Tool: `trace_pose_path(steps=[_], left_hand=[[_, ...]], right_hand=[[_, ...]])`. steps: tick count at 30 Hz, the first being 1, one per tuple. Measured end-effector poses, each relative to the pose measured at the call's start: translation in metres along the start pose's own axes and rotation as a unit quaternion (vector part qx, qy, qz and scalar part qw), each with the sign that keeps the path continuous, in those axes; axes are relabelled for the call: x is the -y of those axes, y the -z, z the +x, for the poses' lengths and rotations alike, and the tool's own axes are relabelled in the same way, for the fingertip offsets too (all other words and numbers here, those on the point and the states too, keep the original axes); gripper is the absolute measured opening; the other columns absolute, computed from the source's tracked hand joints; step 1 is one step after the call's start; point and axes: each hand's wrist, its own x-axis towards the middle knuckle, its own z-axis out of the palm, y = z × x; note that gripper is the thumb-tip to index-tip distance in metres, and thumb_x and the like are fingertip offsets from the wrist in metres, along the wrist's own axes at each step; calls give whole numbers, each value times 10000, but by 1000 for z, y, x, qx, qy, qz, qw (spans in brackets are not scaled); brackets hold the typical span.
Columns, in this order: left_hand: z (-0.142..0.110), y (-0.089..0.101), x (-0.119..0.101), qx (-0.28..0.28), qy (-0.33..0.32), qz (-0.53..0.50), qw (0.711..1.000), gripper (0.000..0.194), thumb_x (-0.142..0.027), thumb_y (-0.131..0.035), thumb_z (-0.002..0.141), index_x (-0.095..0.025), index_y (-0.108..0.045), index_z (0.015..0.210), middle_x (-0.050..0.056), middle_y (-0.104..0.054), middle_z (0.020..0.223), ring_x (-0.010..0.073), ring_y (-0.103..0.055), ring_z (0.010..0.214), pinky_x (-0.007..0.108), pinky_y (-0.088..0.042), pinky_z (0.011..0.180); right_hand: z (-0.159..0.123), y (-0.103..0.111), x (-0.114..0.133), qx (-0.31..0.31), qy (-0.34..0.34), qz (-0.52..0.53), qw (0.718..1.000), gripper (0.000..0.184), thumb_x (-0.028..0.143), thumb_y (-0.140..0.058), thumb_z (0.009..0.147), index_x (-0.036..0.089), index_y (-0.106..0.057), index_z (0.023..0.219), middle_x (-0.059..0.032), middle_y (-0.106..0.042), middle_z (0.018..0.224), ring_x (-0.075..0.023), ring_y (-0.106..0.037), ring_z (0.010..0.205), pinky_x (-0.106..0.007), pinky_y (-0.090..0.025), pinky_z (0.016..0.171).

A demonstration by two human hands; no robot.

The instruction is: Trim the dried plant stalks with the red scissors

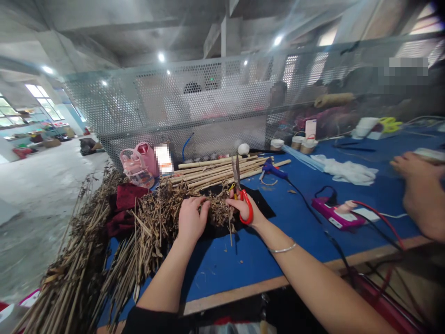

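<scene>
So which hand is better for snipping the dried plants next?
Probably the right hand: it already holds the red-handled scissors. The left hand is at the dried plants, so it seems better placed to steady them.

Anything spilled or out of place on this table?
Only minor clutter: small plant scraps lie strewn on the blue tabletop, on the near side of the right hand; farther right, a crumpled white item sits bunched up, as if dropped there.

A magenta power strip (333,214) (cables (384,218) attached) lies near white fabric (349,170).
</scene>
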Motion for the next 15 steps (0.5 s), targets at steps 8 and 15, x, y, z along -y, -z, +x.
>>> trace_pose_path(steps=[8,15], left_hand=[[-5,-19,-10,96,74,-178,977,211,-288,-516,765,-165,-683,803,26,-681,747,128,-587,657,231,-442,643],[-2,-10,-8,56,131,-169,975,226,-309,-519,733,-152,-679,759,18,-661,681,116,-560,604,216,-410,598]], right_hand=[[-2,-5,5,41,42,-21,998,166,252,-606,657,177,-472,722,43,-498,655,-101,-458,597,-241,-370,593],[0,0,4,-11,56,-47,997,168,260,-584,659,185,-456,737,47,-489,642,-100,-447,578,-237,-363,583]])
